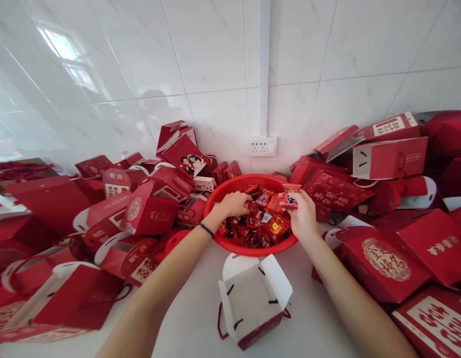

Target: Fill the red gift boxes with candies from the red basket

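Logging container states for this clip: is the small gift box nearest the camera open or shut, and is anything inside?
Open and empty: the gift box has its top flaps spread and only bare white interior shows.

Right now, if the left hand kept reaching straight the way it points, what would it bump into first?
The left hand points into the red basket, so it would probably first meet the wrapped candies piled there, then the far rim. Depth is hard to judge.
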Action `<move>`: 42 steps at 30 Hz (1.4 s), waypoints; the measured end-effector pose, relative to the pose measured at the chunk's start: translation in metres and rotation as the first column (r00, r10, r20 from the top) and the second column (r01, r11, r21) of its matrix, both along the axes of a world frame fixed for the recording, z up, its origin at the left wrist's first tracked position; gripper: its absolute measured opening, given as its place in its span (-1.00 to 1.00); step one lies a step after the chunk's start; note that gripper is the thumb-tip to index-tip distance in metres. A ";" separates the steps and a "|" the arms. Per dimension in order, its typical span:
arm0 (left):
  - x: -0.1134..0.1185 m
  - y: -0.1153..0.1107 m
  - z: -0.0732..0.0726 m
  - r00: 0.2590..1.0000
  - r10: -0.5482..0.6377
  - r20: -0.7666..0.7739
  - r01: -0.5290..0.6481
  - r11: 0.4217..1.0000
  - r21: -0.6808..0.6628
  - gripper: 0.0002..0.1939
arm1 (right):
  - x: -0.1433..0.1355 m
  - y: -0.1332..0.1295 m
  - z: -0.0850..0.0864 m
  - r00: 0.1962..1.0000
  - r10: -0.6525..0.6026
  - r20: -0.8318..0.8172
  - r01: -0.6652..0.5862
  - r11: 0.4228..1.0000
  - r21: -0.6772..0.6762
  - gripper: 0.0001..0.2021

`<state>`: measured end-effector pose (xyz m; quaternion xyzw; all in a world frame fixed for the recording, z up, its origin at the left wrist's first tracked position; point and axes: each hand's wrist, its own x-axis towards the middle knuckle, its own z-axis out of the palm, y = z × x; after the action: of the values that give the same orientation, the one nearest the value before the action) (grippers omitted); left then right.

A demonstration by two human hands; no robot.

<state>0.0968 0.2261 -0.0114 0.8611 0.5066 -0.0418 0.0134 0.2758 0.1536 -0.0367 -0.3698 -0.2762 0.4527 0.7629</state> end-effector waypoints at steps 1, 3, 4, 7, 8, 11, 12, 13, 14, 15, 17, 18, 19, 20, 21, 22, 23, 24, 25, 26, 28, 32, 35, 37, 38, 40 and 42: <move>-0.001 0.000 0.000 1.000 0.009 0.006 -0.009 1.000 0.004 -0.54 | 0.001 0.000 0.000 1.000 -0.003 -0.001 0.003 1.000 0.002 -0.84; 0.000 -0.001 -0.002 0.999 0.030 0.028 -0.031 0.999 0.020 -0.53 | 0.002 0.001 -0.002 1.000 -0.007 0.000 0.007 1.000 0.004 -0.84; 0.000 -0.001 -0.002 0.998 0.044 0.041 -0.045 0.998 0.034 -0.54 | 0.003 0.002 -0.002 1.000 -0.007 0.001 0.007 1.000 0.004 -0.84; -0.002 0.000 -0.004 0.990 0.111 0.092 -0.120 0.988 0.100 -0.55 | 0.004 0.003 -0.004 1.000 -0.001 0.004 0.001 1.000 -0.002 -0.84; -0.004 0.001 -0.004 0.984 0.138 0.114 -0.152 0.981 0.123 -0.55 | 0.004 0.004 -0.004 1.000 0.003 0.005 -0.002 1.000 -0.005 -0.84; -0.010 0.005 -0.006 0.963 0.198 0.184 -0.227 0.962 0.153 -0.57 | 0.004 0.004 -0.004 1.000 0.021 0.011 -0.021 1.000 -0.013 -0.85; -0.012 0.006 -0.008 0.956 0.207 0.208 -0.241 0.958 0.153 -0.58 | 0.004 0.003 -0.004 0.999 0.029 0.014 -0.029 0.999 -0.015 -0.85; -0.013 0.007 -0.009 0.949 0.212 0.233 -0.250 0.956 0.152 -0.59 | 0.003 0.003 -0.004 0.999 0.038 0.017 -0.037 0.999 -0.018 -0.85; -0.014 0.007 -0.010 0.942 0.214 0.258 -0.258 0.954 0.152 -0.60 | 0.003 0.002 -0.003 0.999 0.045 0.020 -0.045 0.999 -0.021 -0.85; -0.015 0.008 -0.012 0.935 0.214 0.284 -0.265 0.952 0.155 -0.60 | 0.003 0.002 -0.003 0.998 0.050 0.023 -0.050 0.998 -0.024 -0.85; -0.016 0.009 -0.014 0.918 0.204 0.340 -0.274 0.946 0.172 -0.58 | 0.002 0.001 -0.002 0.998 0.055 0.024 -0.054 0.998 -0.028 -0.85; -0.016 0.009 -0.016 0.910 0.193 0.368 -0.275 0.944 0.182 -0.57 | 0.002 0.001 -0.002 0.998 0.057 0.024 -0.056 0.998 -0.029 -0.85; -0.016 0.010 -0.017 0.900 0.180 0.396 -0.274 0.942 0.193 -0.55 | 0.002 0.001 -0.002 0.998 0.058 0.025 -0.057 0.998 -0.030 -0.85; -0.016 0.012 -0.019 0.891 0.168 0.423 -0.273 0.941 0.201 -0.54 | 0.002 0.001 -0.001 0.998 0.060 0.026 -0.059 0.998 -0.030 -0.85; -0.017 0.014 -0.020 0.884 0.157 0.441 -0.271 0.939 0.210 -0.54 | 0.001 0.001 -0.001 0.998 0.061 0.027 -0.060 0.998 -0.030 -0.86; -0.017 0.016 -0.022 0.867 0.144 0.477 -0.271 0.940 0.208 -0.54 | 0.001 0.001 -0.001 0.998 0.062 0.029 -0.061 0.998 -0.030 -0.86; -0.018 0.019 -0.024 0.838 0.130 0.530 -0.270 0.943 0.196 -0.55 | 0.001 0.001 -0.001 0.998 0.063 0.031 -0.062 0.998 -0.030 -0.86; -0.019 0.022 -0.026 0.799 0.116 0.590 -0.267 0.948 0.176 -0.56 | 0.001 0.001 -0.002 0.998 0.063 0.032 -0.062 0.998 -0.031 -0.86; -0.021 0.025 -0.028 0.754 0.105 0.648 -0.261 0.953 0.150 -0.58 | 0.001 0.002 -0.002 0.997 0.063 0.034 -0.062 0.998 -0.033 -0.85; -0.022 0.028 -0.030 0.709 0.098 0.699 -0.253 0.960 0.122 -0.60 | 0.001 0.002 -0.002 0.997 0.064 0.036 -0.063 0.997 -0.036 -0.85; -0.024 0.032 -0.033 0.644 0.099 0.759 -0.237 0.969 0.075 -0.64 | 0.001 0.002 -0.002 0.997 0.066 0.041 -0.064 0.997 -0.041 -0.85; -0.027 0.037 -0.035 0.591 0.112 0.799 -0.220 0.975 0.026 -0.63 | 0.001 0.002 -0.003 0.996 0.071 0.050 -0.069 0.996 -0.049 -0.85; -0.026 0.036 -0.035 0.556 0.105 0.825 -0.200 0.980 0.010 -0.63 | 0.001 0.002 -0.003 0.994 0.092 0.059 -0.089 0.995 -0.052 -0.83; -0.026 0.034 -0.034 0.540 0.093 0.836 -0.180 0.984 0.007 -0.63 | 0.001 0.002 -0.002 0.991 0.114 0.068 -0.110 0.992 -0.058 -0.82; -0.026 0.033 -0.033 0.529 0.082 0.845 -0.164 0.986 0.007 -0.63 | 0.001 0.002 -0.002 0.989 0.128 0.074 -0.123 0.991 -0.061 -0.81; -0.025 0.031 -0.032 0.495 0.048 0.867 -0.113 0.994 0.009 -0.63 | 0.000 0.001 -0.001 0.983 0.159 0.087 -0.154 0.986 -0.066 -0.79; -0.025 0.028 -0.029 0.453 0.008 0.891 -0.045 0.999 0.014 -0.62 | -0.001 0.000 0.001 0.977 0.190 0.100 -0.183 0.980 -0.072 -0.76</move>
<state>0.0717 0.2538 -0.0408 0.7480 0.4389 0.4235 0.2618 0.2752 0.1538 -0.0361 -0.3896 -0.3357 0.5103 0.6892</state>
